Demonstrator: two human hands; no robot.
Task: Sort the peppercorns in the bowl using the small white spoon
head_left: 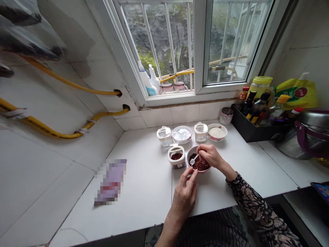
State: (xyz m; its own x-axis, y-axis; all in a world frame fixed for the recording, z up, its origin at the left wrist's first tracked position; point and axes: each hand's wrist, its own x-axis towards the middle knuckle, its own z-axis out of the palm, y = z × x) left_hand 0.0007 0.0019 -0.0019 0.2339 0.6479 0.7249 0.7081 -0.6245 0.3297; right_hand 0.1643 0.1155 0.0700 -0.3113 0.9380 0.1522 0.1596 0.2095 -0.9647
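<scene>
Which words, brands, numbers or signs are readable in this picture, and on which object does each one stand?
No text reads clearly here.
Yellow-green pouch: label with red emblem, too blurred to read.
Dark-capped bottles: labels too small.
Spray bottle: blue label, too small.
Lower yellow pipe: dark marking, too blurred.
Purple item: pixelated, nothing legible.
Device at the right edge: coloured screen, nothing legible.

Spoon [194, 160] smooth plastic; flakes [202, 166] rough, matt; countertop [149, 171] smooth tile; pot [289, 142] shiny metal.
</scene>
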